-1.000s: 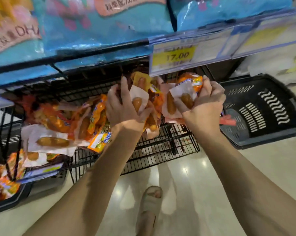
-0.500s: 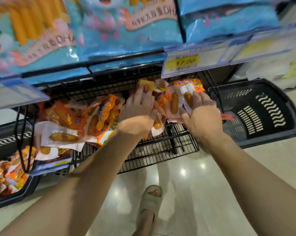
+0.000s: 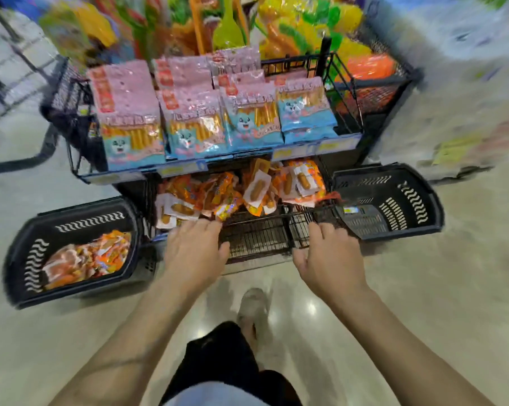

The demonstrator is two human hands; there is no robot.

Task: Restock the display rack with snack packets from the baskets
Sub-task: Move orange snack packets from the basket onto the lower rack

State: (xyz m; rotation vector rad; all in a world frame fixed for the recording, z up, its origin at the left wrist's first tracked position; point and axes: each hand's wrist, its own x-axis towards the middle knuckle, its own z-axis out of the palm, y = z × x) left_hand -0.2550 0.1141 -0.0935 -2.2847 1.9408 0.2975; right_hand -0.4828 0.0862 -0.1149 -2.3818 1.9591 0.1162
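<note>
Head view: the left hand (image 3: 194, 250) and right hand (image 3: 326, 256) hover at the front of the rack (image 3: 256, 238), fingers loosely spread and holding nothing. Packets (image 3: 86, 256) lie heaped in the left basket (image 3: 71, 291). They look light, soft and slick, so they are probably best pinched by a flat sealed edge, several together, without crushing the middle.

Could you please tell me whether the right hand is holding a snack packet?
No, the right hand holds nothing, its fingers spread over the wire shelf in front of the snack packets.
</note>
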